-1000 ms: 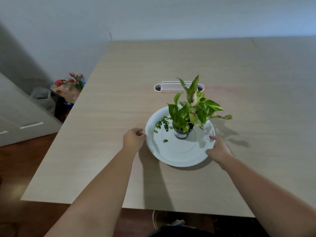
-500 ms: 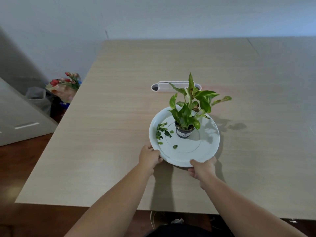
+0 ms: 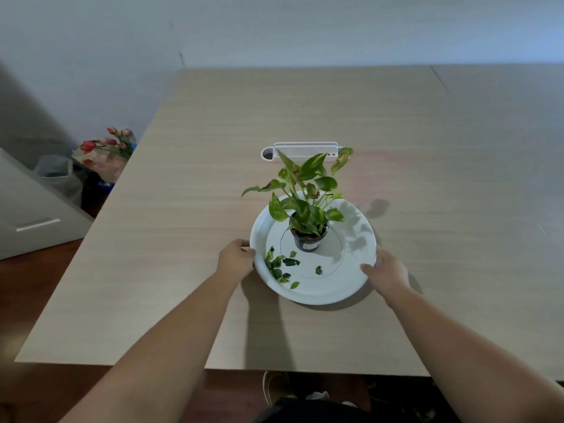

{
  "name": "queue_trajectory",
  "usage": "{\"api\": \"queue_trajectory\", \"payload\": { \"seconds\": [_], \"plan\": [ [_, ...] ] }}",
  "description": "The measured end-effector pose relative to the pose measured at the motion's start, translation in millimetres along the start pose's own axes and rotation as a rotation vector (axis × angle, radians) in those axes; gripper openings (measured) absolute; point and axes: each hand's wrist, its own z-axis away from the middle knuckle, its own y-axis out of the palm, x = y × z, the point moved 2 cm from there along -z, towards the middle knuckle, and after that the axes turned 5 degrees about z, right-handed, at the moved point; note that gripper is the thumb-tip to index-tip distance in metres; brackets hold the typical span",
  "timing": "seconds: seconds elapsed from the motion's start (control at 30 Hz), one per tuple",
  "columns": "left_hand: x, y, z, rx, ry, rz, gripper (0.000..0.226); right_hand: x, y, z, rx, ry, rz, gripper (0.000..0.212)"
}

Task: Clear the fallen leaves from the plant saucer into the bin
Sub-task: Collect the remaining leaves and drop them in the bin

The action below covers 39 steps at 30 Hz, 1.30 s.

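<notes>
A: What's moved since half a second ago?
B: Saucer (image 3: 351, 288) has been turned. The leaf pile (image 3: 279, 265) was at its 9 o'clock, now sits about 7–8 o'clock, near the person. Plant (image 3: 305, 196) foliage has swung round too. Hands have shifted from the near rim out to the sides.

A: Grips?
B: Left hand (image 3: 236, 259) grips the rim at 9 o'clock, fingers curled round the edge. Right hand (image 3: 386, 271) holds the rim around 4 o'clock, thumb on top.

A: Progress?
B: Barely started, I'd say. All leaf bits still on the saucer, none removed. Pot (image 3: 308, 239) still stands upright in the middle, so it likely needs lifting off, or the leaves picking by hand. Then carry to the bin (image 3: 56, 175), on the floor off the table's (image 3: 183, 209) left edge, 10 o'clock.

A: Orientation?
B: Saucer is round, no long axis; sits flat. Leaf scatter runs roughly along the rim, 8 to 6 o'clock.
</notes>
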Motion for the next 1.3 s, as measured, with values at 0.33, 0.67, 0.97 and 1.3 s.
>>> {"api": "queue_trajectory", "payload": {
  "seconds": [0.33, 0.67, 0.97, 1.3],
  "plan": [
    [6, 29, 36, -0.043, -0.182, 0.324, 0.053, -5, 34, 36, -0.02, -0.023, -0.355, 0.049],
    [11, 22, 46, -0.121, 0.152, -0.284, 0.071, 4, 19, 0, -0.131, -0.16, 0.369, 0.054],
    [-19, 53, 19, 0.31, 0.508, -0.771, 0.058, 50, 51, -16, 0.206, -0.46, 0.559, 0.059],
    [-27, 74, 12, 0.431, 0.617, -0.725, 0.04, 50, 61, -22, 0.258, -0.479, 0.539, 0.044]
  ]
}}
